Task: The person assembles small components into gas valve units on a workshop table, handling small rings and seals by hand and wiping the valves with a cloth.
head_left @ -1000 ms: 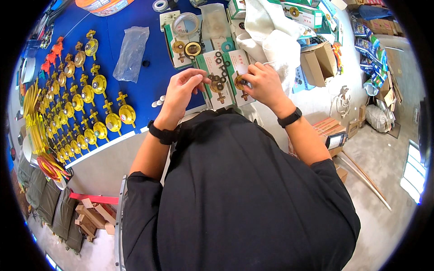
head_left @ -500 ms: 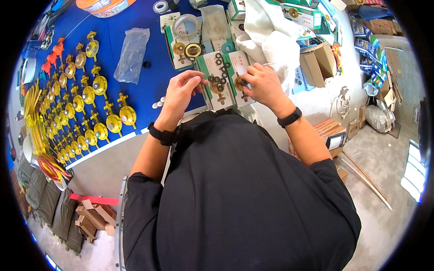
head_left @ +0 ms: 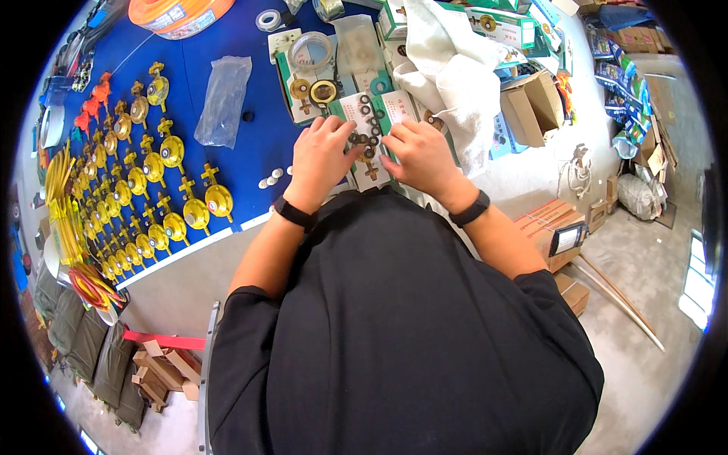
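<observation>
Black rubber rings point(head_left: 366, 121) lie in a loose cluster on white-and-green cartons point(head_left: 395, 106) printed with pictures of a gas regulator. My left hand point(head_left: 322, 163) is over the left side of the cartons, fingers bent and thumb apart from them, its tips beside the rings. On the other side, my right hand point(head_left: 425, 161) has its fingers curled inward, close to the same rings; what they hold, if anything, is hidden. A roll of clear tape point(head_left: 310, 51) and a black-and-yellow ring point(head_left: 324, 92) sit just beyond my left hand.
Rows of yellow gas regulators point(head_left: 173, 150) cover the left of the blue tabletop point(head_left: 262, 144). Nearby lie a clear plastic bag point(head_left: 224, 98) and small white caps point(head_left: 269, 180). A white cloth point(head_left: 447, 68) and an open cardboard box point(head_left: 531, 110) are at the right. An orange hose coil point(head_left: 182, 15) stands far back.
My hands have come closer together around the rings. The left has moved right and turned palm down; the right has shifted slightly left and down. The dark piece in my right fingers no longer shows.
</observation>
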